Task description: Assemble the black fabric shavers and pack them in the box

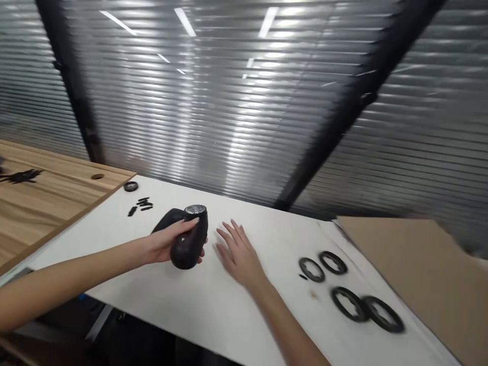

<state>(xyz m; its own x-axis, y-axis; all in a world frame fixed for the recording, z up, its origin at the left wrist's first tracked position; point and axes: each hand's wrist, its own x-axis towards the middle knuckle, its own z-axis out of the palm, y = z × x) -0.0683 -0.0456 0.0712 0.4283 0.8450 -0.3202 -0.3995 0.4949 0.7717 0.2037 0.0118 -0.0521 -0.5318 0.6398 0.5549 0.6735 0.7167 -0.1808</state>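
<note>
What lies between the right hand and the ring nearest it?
White tabletop, plus a small black piece close to the ring, in the head view.

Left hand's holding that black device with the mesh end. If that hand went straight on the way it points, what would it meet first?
Probably the right hand, open across a gap from the black mesh-ended device that the left hand holds, though depth is unclear.

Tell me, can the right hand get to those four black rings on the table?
Probably yes: the right hand holds nothing, and nothing tall stands between it and the rings; just a small black piece lies beside the nearest one.
</note>
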